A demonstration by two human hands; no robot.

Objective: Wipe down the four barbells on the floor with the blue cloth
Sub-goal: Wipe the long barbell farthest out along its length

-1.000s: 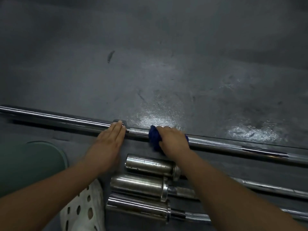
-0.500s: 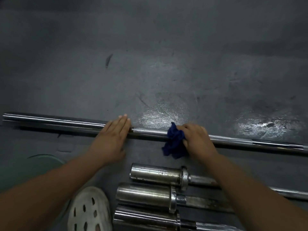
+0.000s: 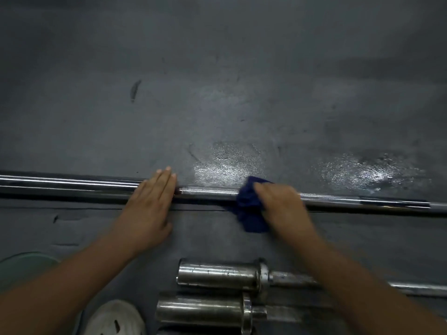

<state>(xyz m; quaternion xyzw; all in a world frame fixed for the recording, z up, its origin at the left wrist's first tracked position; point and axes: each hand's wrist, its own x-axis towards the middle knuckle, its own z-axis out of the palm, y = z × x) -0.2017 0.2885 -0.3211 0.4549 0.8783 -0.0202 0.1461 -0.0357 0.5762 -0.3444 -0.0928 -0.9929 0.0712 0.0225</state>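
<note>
Floor: dark grey, scuffed, with glossy patches just beyond the far bar. Far barbell: laid flat across the whole view from left edge to right edge, thick sleeve on the left, thinner knurled shaft from the middle rightward. Second barbell and third barbell: flat on the floor nearer the body, well apart from the far one, side by side, dull sleeve ends pointing left, collars and shafts running right under the right forearm. Sliver of further metal at the bottom edge, too cut off to identify. Left hand: palm down, fingers straight and pressed together, fingertips resting over the far barbell where sleeve meets shaft. Right hand: blurred, fingers curled over the blue cloth, pressing it on the shaft of the far barbell, to the right of the left hand and apart from it. Blue cloth: bunched, draped over the shaft, loose end down on the floor on the near side. White perforated shoe at the bottom left; pale green rounded thing at the left edge, partly behind the left forearm.
</note>
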